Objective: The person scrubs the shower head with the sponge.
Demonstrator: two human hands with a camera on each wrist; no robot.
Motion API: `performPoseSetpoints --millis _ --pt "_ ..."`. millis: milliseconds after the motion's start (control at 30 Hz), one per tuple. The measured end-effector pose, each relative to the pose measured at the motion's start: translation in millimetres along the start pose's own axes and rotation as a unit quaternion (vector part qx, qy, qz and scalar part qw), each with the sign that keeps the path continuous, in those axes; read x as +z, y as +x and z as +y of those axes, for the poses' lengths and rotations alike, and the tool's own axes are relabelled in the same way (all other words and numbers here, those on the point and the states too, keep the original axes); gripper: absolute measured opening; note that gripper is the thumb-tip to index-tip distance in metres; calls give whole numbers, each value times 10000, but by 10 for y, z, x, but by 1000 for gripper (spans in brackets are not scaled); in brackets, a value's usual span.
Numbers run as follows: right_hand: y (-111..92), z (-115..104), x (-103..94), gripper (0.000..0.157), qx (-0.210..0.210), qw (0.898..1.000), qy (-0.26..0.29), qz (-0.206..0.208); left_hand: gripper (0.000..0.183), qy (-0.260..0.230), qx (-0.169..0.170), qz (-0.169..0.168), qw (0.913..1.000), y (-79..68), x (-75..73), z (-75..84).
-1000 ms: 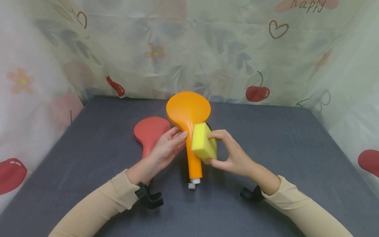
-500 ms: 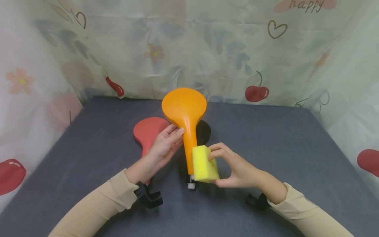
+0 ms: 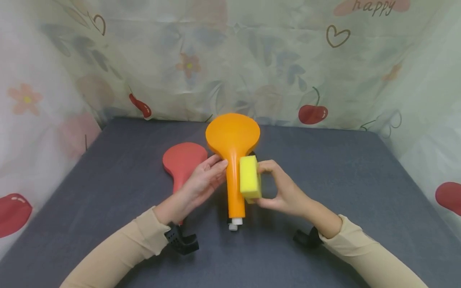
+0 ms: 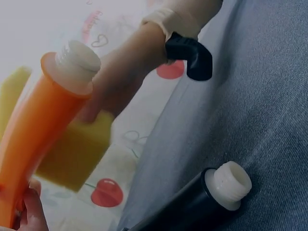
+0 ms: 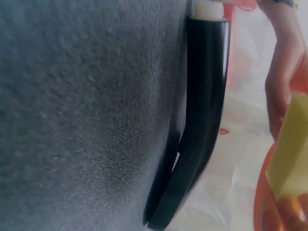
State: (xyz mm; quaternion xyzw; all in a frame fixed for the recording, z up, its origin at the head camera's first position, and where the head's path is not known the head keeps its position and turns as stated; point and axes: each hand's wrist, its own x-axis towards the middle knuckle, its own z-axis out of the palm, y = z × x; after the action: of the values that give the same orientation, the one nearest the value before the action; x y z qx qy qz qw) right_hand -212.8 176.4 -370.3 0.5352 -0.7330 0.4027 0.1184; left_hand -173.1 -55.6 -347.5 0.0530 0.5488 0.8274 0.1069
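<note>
My left hand [image 3: 201,180] holds an orange hand shower head [image 3: 233,134] by its neck, raised over the table with the round head pointing away. In the left wrist view its white threaded end [image 4: 79,57] faces the camera. A yellow sponge [image 3: 249,178] is pinched between the thumb and fingers of my right hand [image 3: 288,192]. The sponge lies along the right side of the orange handle, about mid-length. Beneath it, a black shower head [image 5: 207,82] rests on the table, mostly hidden in the head view.
A red shower head [image 3: 183,158] lies on the dark cloth-covered table [image 3: 342,168], left of centre and partly behind my left forearm. Printed fabric curtains [image 3: 237,60] enclose the back and both sides. Black wrist mounts [image 3: 181,240] hang below both wrists.
The sponge slid down to the lower end of the orange handle, then came back up along its right side. The orange shower head rose and tipped slightly left, then lowered and shifted right.
</note>
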Motion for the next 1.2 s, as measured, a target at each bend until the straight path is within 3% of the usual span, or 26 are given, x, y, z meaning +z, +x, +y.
performPoseSetpoints --millis 200,333,500,733,1000,1200 --pt "60 56 43 70 849 9944 176 598 44 39 91 -198 9998 -9 36 20" --pt "58 19 58 68 1365 9875 586 530 41 39 101 -50 9999 -1 49 33" --pt "44 -35 35 67 1821 9740 1345 97 42 6 139 48 9999 4 53 50" --pt "-2 -45 12 66 1726 9613 2072 -561 40 -165 378 208 9989 20 53 95" --pt "-90 -42 21 65 1462 9574 2244 -1081 36 -323 536 399 9972 10 41 165" --pt "-150 -51 -1 64 1259 9576 2156 -1440 33 -338 613 320 9970 2 27 184"
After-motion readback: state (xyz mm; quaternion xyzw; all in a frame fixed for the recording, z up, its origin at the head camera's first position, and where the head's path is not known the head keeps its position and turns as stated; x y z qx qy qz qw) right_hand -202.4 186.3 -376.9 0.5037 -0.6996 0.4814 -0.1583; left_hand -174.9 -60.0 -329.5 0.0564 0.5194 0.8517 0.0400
